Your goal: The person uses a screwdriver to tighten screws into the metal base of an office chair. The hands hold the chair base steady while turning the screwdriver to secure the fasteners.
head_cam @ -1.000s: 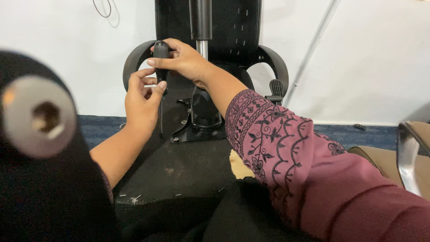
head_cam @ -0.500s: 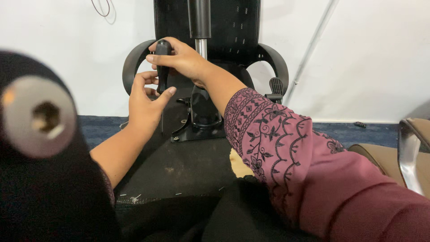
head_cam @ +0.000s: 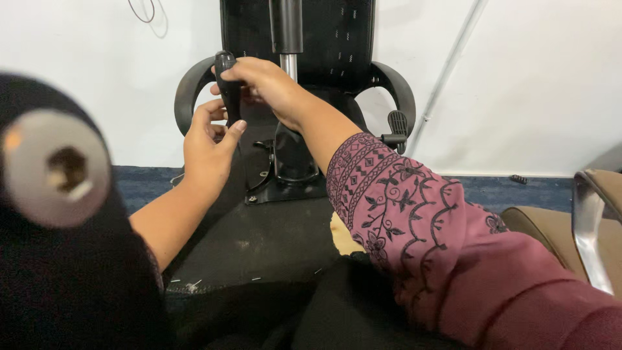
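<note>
A white wall is filling the top of the frame, with a strip of blue carpet (head_cam: 518, 191) running along its foot, and an office chair is lying overturned against it, its black underside (head_cam: 259, 240) facing up in the lower centre. The mesh backrest (head_cam: 337, 39) and the gas cylinder (head_cam: 286, 29) are rising at upper centre, flanked by the two curved armrests (the left one (head_cam: 188, 91), the right one (head_cam: 398, 87)).

The right hand (head_cam: 265, 81), reaching out of a maroon patterned sleeve (head_cam: 440, 240), is gripping the black tool handle (head_cam: 227, 84) in the upper centre-left, its fingers clamped around the handle's top. The left hand (head_cam: 207, 146) is sitting just below, its fingers half curled and apart, the thumb touching the lower handle; it is steadying rather than gripping. The tool's tip is hidden behind the left hand, so I cannot tell what it is meeting.

Judging from this, the person is working a fastener on the seat mechanism plate (head_cam: 285, 175), somewhere in mid-step. The next move is probably calling for a firm turn from the right hand while the left keeps the shaft aligned.

A blurred black castor part with a metal socket (head_cam: 55, 168) is looming at the left edge, and a tan seat with a chrome rail (head_cam: 586, 227) is showing at the right.
</note>
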